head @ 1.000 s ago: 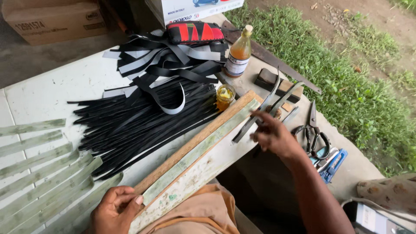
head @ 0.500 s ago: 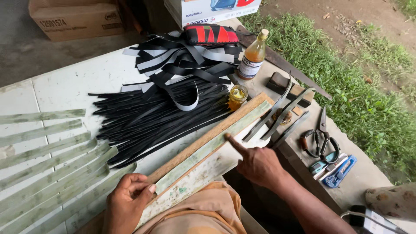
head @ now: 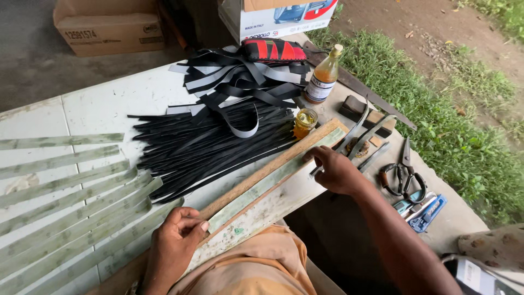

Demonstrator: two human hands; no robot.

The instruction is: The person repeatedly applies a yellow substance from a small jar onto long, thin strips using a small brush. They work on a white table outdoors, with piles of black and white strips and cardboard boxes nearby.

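Covering most of the view is a big white counter point(head: 109, 104), with grass point(head: 453, 125) on the right and two cardboard boxes on the ground at the far side. A brown box point(head: 109, 27) sits far left and a white box point(head: 284, 16) sits far in the middle.

Pale green strips point(head: 65, 202) lie side by side on the left part of the counter. A big pile of thin black strips point(head: 207, 142) lies in the middle. Wider black and grey bands point(head: 240, 76) sit in a tangle at the far end of that pile, with a red and black pouch point(head: 273, 50) on top.

Two long flat sticks lie side by side along the near edge, slanting from near left to far right. One is a brown stick point(head: 262, 172) and the other is a green stick point(head: 256, 191), just beside it on the near side.

The left hand point(head: 174, 240) is curled at the near end of the green stick, thumb and fingers pinching it. The right hand point(head: 335, 169) rests flat near the far end, fingers pressing down on the green stick.

A bottle point(head: 323, 76) of brown liquid stands far right of the pile. A small yellow jar point(head: 304, 121) stands near the far end of the sticks. Scissors point(head: 401, 172) lie on the right, next to a blue tool point(head: 428, 210).
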